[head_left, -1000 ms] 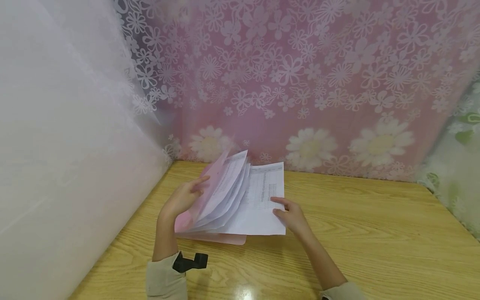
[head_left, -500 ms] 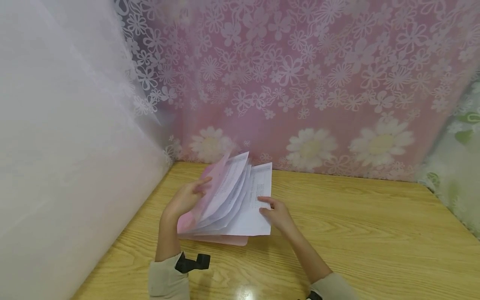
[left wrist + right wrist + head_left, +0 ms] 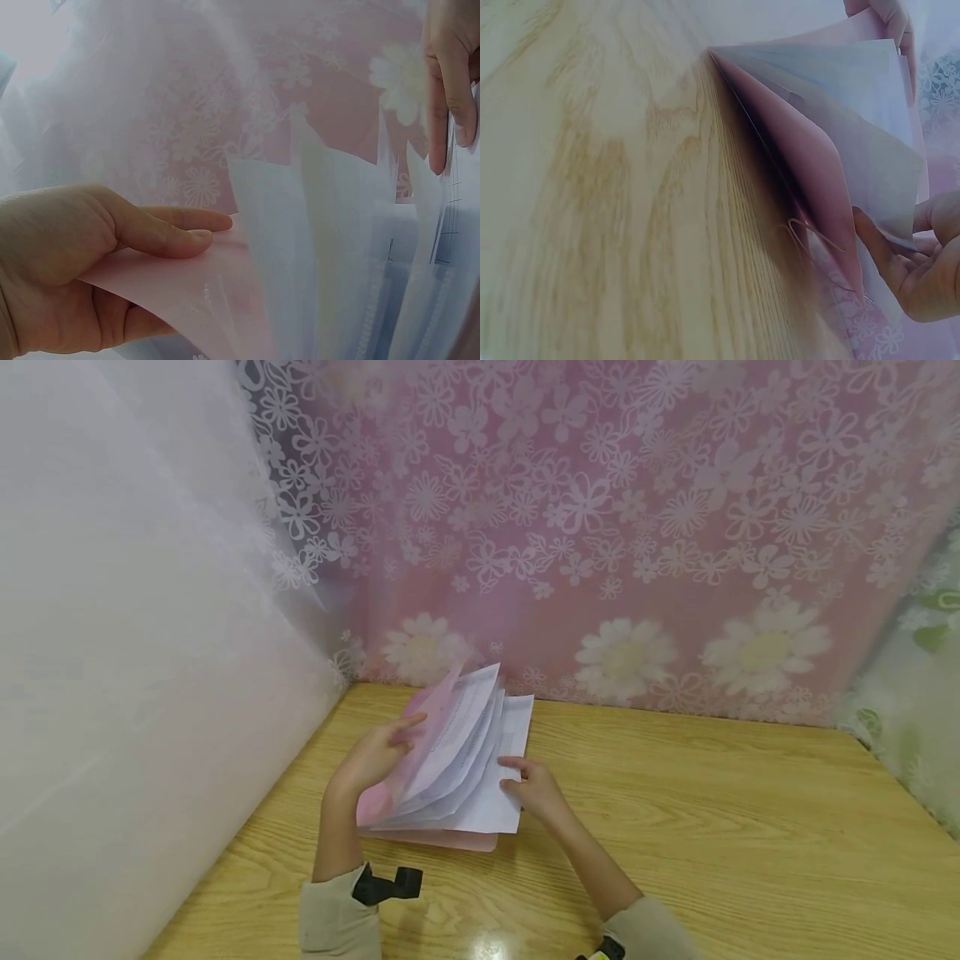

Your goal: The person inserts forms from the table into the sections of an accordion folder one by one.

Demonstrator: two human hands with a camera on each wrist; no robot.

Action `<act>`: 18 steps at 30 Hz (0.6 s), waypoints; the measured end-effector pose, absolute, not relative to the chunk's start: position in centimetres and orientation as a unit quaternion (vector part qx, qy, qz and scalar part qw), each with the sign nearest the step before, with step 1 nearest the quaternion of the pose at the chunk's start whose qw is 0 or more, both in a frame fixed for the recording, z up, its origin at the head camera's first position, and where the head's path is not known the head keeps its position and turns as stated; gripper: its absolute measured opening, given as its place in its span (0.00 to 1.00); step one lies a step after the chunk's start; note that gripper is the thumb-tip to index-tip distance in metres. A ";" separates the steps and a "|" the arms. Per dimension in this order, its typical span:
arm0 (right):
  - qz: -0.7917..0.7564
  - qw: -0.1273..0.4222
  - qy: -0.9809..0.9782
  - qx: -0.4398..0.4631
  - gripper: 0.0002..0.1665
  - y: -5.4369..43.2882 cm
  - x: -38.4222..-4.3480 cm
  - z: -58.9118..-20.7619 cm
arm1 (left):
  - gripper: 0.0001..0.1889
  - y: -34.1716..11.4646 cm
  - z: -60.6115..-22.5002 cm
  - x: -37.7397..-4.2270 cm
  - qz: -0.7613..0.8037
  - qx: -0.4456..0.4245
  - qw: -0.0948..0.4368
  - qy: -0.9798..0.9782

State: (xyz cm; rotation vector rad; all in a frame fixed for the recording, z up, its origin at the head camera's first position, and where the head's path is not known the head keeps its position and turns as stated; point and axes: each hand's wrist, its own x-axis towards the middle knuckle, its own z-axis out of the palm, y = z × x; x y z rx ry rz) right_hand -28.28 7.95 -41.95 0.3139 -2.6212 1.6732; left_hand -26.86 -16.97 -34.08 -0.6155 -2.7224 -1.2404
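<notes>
A pink folder [image 3: 457, 841] with clear pockets and printed white sheets stands fanned open on the table. My left hand [image 3: 369, 758] grips its raised front cover [image 3: 187, 292], thumb on the inner face and other fingers behind, as the left wrist view shows. On the other side my right hand [image 3: 538, 793] pinches the outer edge of a white sheet [image 3: 480, 810] between thumb and fingers. Several more leaves [image 3: 337, 217] stand spread between the two hands. In the right wrist view, a fingertip of the right hand [image 3: 922, 277] lies right at the pink back cover [image 3: 802, 142].
The wood-grain table [image 3: 712, 827] reaches to a pink flowered curtain [image 3: 637, 543] close behind the folder. A white sheet-like wall [image 3: 135, 610] borders the left side. A black wrist mount [image 3: 386, 887] sits on the left sleeve.
The right hand has moved left with the pinched sheet, bringing its edge closer to the other leaves. The left hand stays nearly still on the cover.
</notes>
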 end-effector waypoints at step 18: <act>0.642 0.005 -0.767 0.014 0.23 9.6 -29.7 -42.9 | 0.25 -17.0 -34.1 -26.8 -0.393 -0.196 0.053 -0.897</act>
